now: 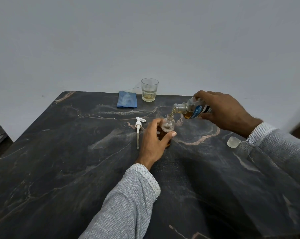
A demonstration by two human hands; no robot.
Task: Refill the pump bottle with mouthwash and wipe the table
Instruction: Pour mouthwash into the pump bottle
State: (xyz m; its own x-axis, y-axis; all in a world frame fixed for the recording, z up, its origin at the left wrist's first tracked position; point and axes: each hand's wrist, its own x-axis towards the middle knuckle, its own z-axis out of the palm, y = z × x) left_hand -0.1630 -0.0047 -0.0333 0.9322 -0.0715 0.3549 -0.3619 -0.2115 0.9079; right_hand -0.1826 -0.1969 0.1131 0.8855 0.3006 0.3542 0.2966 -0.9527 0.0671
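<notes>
1. The left hand (153, 140) curls round the lower body of the small clear pump bottle (168, 128), thumb on the right side, fingers behind it; the bottle stands upright on the dark marbled worktop (76, 169) near its middle.
2. The right hand (225, 111) grips the mouthwash bottle (192, 108) from above, at 1 o'clock of the pump bottle, tilted with its open neck pointing left and down.
3. A thin amber stream runs from that neck into the pump bottle's mouth; amber liquid fills the lower part.
4. The white pump head (138, 126) with its tube lies flat at 9 o'clock of the left hand, just beside it.
5. A clear cap (233, 142) lies at 3 o'clock, beside the right sleeve.
6. A folded blue cloth (127, 99) and a glass tumbler (149, 89) holding a little pale liquid sit at 12 o'clock near the far edge.
</notes>
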